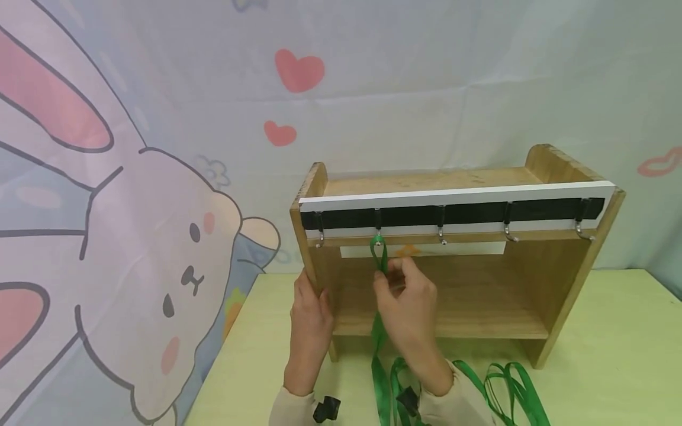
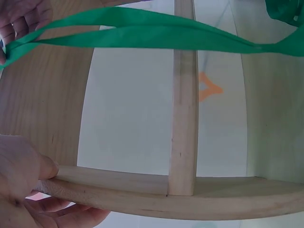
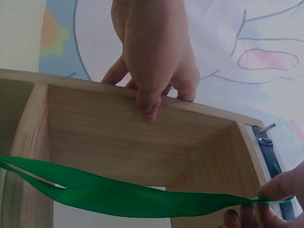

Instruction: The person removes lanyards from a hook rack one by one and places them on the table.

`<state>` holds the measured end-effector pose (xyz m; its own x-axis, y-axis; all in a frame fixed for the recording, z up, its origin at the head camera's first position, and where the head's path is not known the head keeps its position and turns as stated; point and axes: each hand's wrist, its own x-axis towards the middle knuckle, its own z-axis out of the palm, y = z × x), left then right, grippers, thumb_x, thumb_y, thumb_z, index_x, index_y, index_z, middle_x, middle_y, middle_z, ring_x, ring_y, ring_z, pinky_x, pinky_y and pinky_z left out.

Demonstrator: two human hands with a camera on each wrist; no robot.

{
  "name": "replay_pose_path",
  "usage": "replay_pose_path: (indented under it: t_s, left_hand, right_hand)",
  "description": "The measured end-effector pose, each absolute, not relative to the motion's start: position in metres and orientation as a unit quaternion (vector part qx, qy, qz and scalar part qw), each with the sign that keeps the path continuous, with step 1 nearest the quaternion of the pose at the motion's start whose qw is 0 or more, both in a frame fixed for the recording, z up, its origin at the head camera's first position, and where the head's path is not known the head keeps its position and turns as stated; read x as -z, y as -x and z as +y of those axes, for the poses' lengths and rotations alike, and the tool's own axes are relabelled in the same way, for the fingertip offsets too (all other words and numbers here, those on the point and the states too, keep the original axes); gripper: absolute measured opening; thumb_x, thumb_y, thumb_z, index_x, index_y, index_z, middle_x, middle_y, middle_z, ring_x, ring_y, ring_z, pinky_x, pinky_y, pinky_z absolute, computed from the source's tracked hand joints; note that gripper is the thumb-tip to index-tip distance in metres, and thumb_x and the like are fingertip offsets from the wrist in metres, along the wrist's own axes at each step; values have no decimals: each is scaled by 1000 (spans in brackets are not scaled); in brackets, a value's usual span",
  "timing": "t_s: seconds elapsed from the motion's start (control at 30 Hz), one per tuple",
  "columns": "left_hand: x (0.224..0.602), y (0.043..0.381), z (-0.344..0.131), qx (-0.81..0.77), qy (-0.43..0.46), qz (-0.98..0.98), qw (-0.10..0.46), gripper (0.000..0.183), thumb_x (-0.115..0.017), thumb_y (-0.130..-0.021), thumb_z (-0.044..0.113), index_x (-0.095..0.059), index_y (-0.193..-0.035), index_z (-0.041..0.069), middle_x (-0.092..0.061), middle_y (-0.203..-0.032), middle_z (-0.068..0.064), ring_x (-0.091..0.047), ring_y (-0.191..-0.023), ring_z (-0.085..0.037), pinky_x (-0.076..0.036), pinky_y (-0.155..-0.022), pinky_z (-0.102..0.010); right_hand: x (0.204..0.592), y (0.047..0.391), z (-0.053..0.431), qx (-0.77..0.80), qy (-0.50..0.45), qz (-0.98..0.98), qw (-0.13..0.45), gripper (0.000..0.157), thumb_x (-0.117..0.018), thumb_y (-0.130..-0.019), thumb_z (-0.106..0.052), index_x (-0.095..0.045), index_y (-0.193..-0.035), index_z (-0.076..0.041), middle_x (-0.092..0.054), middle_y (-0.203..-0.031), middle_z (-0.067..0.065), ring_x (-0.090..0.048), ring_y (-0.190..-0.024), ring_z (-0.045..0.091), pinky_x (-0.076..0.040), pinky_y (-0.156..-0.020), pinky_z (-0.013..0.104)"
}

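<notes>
A green ribbon (image 1: 379,334) hangs from the second hook (image 1: 378,219) from the left on a small wooden shelf (image 1: 453,329), its top loop round the metal tip. My right hand (image 1: 409,302) pinches the ribbon just below that loop; the right wrist view shows thumb and fingers (image 3: 278,187) closing on it. Below the pinch, the ribbon's two strands run down towards the table. With my left hand (image 1: 311,313) I grip the front edge of the shelf's left side panel, thumb on the inner face and fingers outside, as the left wrist view also shows.
A white strip with a black band (image 1: 410,219) along the shelf's top front carries several metal hooks. More green ribbon (image 1: 524,396) lies in loose loops on the pale yellow table (image 1: 613,337). Behind hangs a cloth (image 1: 399,106) printed with a rabbit and hearts.
</notes>
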<state>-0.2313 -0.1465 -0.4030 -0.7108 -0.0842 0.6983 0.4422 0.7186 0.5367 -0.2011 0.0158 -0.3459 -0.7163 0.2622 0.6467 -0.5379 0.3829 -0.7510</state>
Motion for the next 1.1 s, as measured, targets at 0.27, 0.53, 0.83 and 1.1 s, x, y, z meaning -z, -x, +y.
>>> replay_pose_path:
  t_s: [0.27, 0.53, 0.83, 1.1]
  left_hand:
    - [403, 233, -149, 359, 104, -851, 368, 53, -59, -97, -8, -33, -143, -14, -48, -129, -35, -60, -113, -52, -54, -87, -59]
    - [403, 234, -148, 355, 100, -854, 367, 52, -59, -97, -8, -34, -141, -15, -49, -127, -35, -60, -111, -53, -55, -85, -58]
    - [403, 233, -147, 359, 99, -850, 372, 50, -60, -97, -7, -35, -140, -16, -50, -126, -35, -61, -109, -53, -56, -83, -57]
    - [403, 234, -148, 357, 109, -848, 377, 50, -59, -97, -7, -35, -139, -16, -51, -124, -34, -63, -106, -51, -57, -81, -56]
  right_hand:
    - [339, 192, 21, -557, -123, -732, 372, 5, -68, -88, 1, -67, -92, -2, -67, -79, 5, -64, -71, 16, -56, -61, 29]
    - [340, 181, 28, -595, -151, -719, 326, 8, -71, -91, 3, -69, -96, -3, -67, -83, 4, -66, -76, 18, -59, -68, 28]
    - [355, 171, 34, -604, -144, -742, 252, 6, -71, -92, 1, -70, -95, -4, -70, -88, 2, -67, -81, 16, -59, -74, 31]
    - [372, 169, 39, -647, -123, -730, 182, 4, -71, -92, 0, -69, -96, -1, -70, -91, 7, -68, -85, 17, -58, -77, 28]
